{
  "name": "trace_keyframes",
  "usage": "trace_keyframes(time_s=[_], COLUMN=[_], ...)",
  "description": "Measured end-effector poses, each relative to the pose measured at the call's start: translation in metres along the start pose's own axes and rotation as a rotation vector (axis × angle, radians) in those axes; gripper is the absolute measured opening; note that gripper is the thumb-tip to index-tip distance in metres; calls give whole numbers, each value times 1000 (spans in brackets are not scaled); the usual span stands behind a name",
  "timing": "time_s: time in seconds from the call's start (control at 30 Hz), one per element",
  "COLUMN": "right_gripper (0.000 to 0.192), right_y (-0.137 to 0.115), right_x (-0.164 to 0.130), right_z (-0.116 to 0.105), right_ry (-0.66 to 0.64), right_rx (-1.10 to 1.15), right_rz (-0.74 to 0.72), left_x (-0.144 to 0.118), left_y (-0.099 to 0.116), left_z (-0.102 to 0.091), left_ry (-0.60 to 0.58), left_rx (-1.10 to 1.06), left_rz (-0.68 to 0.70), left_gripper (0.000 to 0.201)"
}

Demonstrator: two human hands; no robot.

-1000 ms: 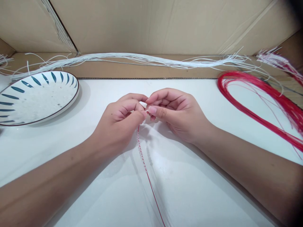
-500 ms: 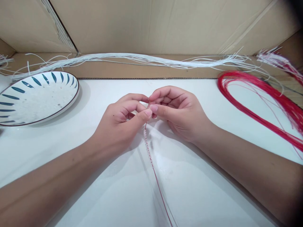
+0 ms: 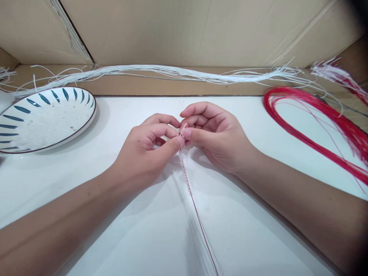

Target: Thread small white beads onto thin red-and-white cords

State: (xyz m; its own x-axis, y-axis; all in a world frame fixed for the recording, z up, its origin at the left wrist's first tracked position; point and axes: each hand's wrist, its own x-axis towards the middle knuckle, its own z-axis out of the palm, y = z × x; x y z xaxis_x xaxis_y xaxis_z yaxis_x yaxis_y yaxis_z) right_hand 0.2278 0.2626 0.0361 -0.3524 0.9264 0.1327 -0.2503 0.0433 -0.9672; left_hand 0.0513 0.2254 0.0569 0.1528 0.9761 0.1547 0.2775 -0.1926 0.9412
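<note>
Fingertip to fingertip, my two hands meet over the middle of the white table. My left hand (image 3: 152, 143) pinches the top of a red cord (image 3: 203, 230) between thumb and fingers. Small clear beads (image 3: 186, 174) sit in a row on the cord just below the pinch. Thumb and fingers of my right hand (image 3: 217, 134) close on the cord's short pale end, which pokes up above the thumbs; its index finger is raised. The cord's lower part runs down toward the near edge, beside thin pale strands.
On the left stands a white plate (image 3: 51, 122) with blue leaf marks, holding tiny clear beads. A loop of red cords (image 3: 287, 122) lies at right. White cords (image 3: 161, 69) stretch along the cardboard ledge (image 3: 178, 87) at the back.
The beaded stretch has been drawn up and slightly right, closer to my fingers. A pale cord end now shows above the thumbs, and my right index finger has lifted.
</note>
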Motion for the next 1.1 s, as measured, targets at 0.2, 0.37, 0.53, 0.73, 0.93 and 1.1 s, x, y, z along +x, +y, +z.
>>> trace_keyframes(time_s=[0.2,0.37,0.53,0.73,0.93,1.1], right_gripper=[28,22,20,13,13,17], right_y=[-2,-1,-1,-1,-5,-4], right_x=[0,-2,-2,-2,-1,-2], right_z=[1,-2,-3,-3,-1,-1], right_ry=[-7,-50,-54,-50,-9,-16], right_rx=[19,7,21,29,43,24], right_rz=[41,55,71,53,68,44], left_x=[0,0,1,0,1,3], left_y=[-1,0,0,2,-2,-3], left_z=[-1,0,0,-2,0,1], left_ry=[35,10,-13,-14,-55,-87], left_rx=[-15,-13,-1,-11,-8,-15], left_rz=[7,5,-1,-19,-43,-54], left_gripper=[16,17,17,24,17,3])
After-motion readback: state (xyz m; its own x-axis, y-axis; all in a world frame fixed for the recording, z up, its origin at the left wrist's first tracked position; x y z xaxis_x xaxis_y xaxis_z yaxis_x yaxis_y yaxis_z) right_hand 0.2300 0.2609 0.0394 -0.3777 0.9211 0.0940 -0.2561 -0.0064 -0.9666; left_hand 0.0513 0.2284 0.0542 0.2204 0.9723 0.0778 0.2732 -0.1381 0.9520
